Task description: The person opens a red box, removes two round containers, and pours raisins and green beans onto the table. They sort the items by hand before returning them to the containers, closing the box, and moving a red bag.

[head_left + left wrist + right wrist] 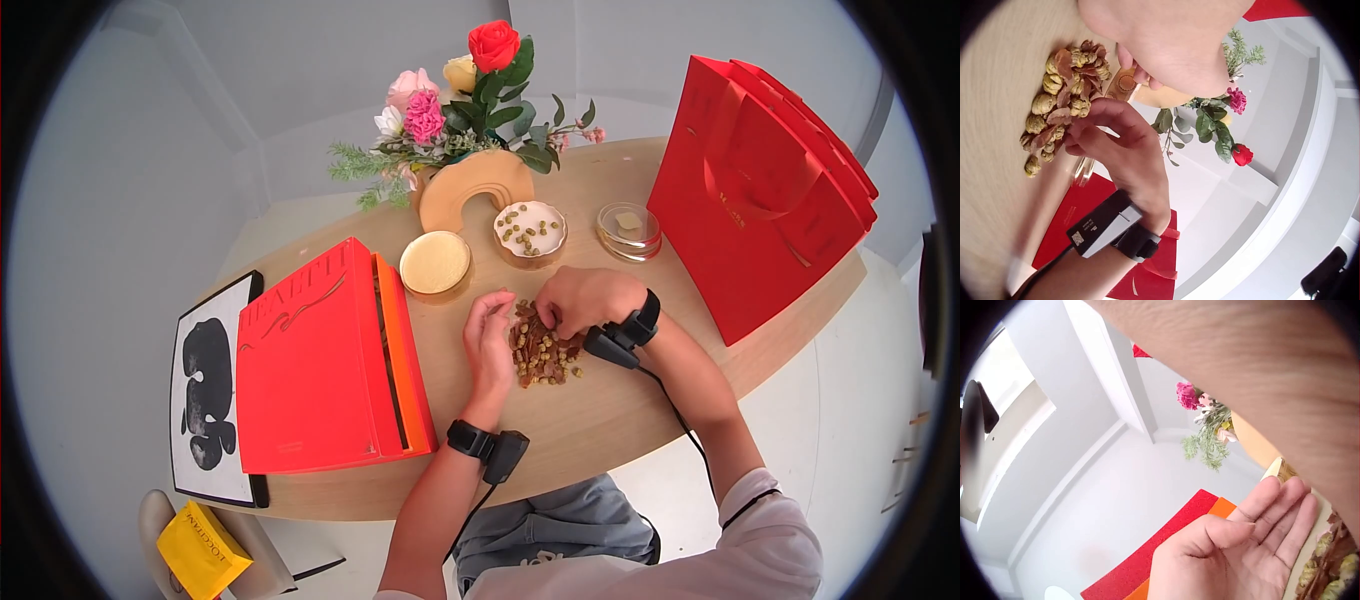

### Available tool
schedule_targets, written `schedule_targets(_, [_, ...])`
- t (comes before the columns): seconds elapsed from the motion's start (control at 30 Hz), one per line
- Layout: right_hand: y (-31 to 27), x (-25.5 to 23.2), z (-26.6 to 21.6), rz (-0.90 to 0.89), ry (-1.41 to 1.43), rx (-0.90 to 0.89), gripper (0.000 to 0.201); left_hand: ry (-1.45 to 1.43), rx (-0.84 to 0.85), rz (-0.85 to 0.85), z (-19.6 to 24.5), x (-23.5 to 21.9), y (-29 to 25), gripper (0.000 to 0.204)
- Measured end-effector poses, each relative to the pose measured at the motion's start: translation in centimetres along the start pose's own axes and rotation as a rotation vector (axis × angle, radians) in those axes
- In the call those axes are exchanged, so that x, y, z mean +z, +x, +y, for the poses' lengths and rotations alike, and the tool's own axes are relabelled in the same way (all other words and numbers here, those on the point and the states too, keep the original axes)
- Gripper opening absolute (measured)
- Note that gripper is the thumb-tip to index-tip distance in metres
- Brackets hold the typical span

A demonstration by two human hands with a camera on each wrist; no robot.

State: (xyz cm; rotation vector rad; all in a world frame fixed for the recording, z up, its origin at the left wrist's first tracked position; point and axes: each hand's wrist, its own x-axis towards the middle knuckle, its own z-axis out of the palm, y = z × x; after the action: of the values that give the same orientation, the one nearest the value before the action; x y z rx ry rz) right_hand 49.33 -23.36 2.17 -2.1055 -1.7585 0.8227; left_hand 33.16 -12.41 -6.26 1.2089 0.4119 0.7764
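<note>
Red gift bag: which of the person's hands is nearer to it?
Right. The right hand is at the pile of dried herb pieces, on the side toward the red gift bag; the left hand is farther off, beside the pile's opposite edge.

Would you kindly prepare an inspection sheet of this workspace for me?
Surface: pale wooden table.
Job's things: pile of greenish pieces and brown flakes; more greenish pieces in the white-lined dish.
Clutter: red box, red bag, framed picture, flower arrangement.
Grippers: left hand relaxed beside the pile; right hand at the pile, its grasp unclear.
Cables: a black cable runs from each wrist camera.
Surroundings: grey wall; yellow bag on a pale seat.
</note>
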Motion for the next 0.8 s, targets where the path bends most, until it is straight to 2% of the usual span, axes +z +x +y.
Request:
schedule_targets(0.07, [0.1,0.1,-0.3,0.010,0.000,-0.015,0.028,0.002,-0.004,0.004,0.1,0.0,-0.1,0.031])
schedule_targets(0.17, [0.0,0.1,-1.0,-0.011,-0.029,0.056,0.027,0.012,-0.001,0.009,0.1,0.1,-0.1,0.032])
schedule_targets(0.33, [0.1,1.6,-1.5,0.120,-0.128,-0.036,0.025,0.026,0.034,-0.013,-0.3,-0.2,0.1,0.032])
schedule_targets(0.57, [-0.5,-1.2,-0.2,0.145,-0.076,-0.060,0.024,0.030,0.036,-0.003,-0.4,-0.2,0.1,0.032])
schedule_targets(0.63, [-0.8,-2.1,0.6,0.320,0.010,-0.026,0.019,0.058,0.037,-0.004,-0.3,-0.2,0.0,0.032])
schedule_targets(0.67, [-0.8,-2.7,0.9,0.316,0.009,-0.026,0.019,0.055,0.035,-0.001,-0.3,-0.1,0.0,0.032])
schedule_targets(0.73, [-1.0,-3.9,1.2,0.432,-0.013,-0.016,0.014,0.056,0.046,-0.005,-0.3,-0.1,0.0,0.031])
schedule_targets(0.8, [-1.3,-4.3,1.2,0.440,0.001,-0.007,0.014,0.040,0.035,-0.010,-0.4,-0.2,0.1,0.030])
